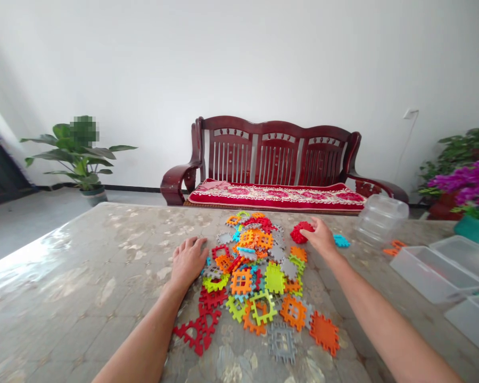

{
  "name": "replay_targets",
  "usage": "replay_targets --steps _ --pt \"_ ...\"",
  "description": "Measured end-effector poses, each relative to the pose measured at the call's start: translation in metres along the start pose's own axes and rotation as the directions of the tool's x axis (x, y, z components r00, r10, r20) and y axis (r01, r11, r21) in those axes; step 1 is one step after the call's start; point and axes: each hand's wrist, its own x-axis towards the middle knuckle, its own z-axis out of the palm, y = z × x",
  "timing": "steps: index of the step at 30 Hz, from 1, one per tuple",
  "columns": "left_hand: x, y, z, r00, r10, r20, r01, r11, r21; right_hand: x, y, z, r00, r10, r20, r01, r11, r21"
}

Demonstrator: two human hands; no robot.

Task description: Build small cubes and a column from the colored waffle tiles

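Note:
A heap of toothed plastic building pieces in orange, green, grey, red and blue covers the middle of the table (pixel 104 255). My left hand (pixel 189 260) lies with its fingers stretched out on the tabletop, just left of the heap. My right hand (pixel 321 236) grips a red toothed piece (pixel 300 232) between thumb and fingers, right of the heap's far part. Near my left forearm are red triangular frames (pixel 201 327). Closest to me lie a grey window piece (pixel 282 342) and an orange square piece (pixel 324 332).
At the right stand clear plastic boxes (pixel 423 271) and a stacked clear container (pixel 381 218). A blue piece (pixel 341 240) and orange pieces (pixel 394 248) lie near them. Beyond the table is a wooden bench (pixel 273 151). Potted plants (pixel 77 154) flank the room.

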Motion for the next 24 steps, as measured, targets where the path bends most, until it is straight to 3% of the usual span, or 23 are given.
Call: replay_targets --steps 4,9,13,19,24 --pt "0.0 0.0 0.0 1.0 -0.001 0.001 0.001 1.0 0.002 0.0 -0.003 0.001 0.999 -0.036 0.032 0.037 0.998 -0.057" --pt "-0.001 0.0 -0.001 1.0 0.001 0.006 -0.001 1.0 0.006 -0.019 -0.012 -0.012 0.993 -0.116 -0.028 0.115 0.993 -0.023" --pt "0.0 0.001 -0.001 1.0 0.004 0.01 -0.004 1.0 0.003 -0.05 -0.025 -0.025 0.977 -0.182 0.107 0.176 0.982 0.064" --pt "-0.001 0.001 -0.003 1.0 0.004 0.015 -0.004 1.0 0.002 -0.088 -0.026 -0.027 0.866 -0.399 0.303 0.413 0.911 0.021" --pt "-0.001 0.002 -0.004 1.0 0.005 0.006 -0.005 1.0 0.007 -0.092 -0.01 -0.019 0.875 -0.37 0.312 0.382 0.924 0.022"
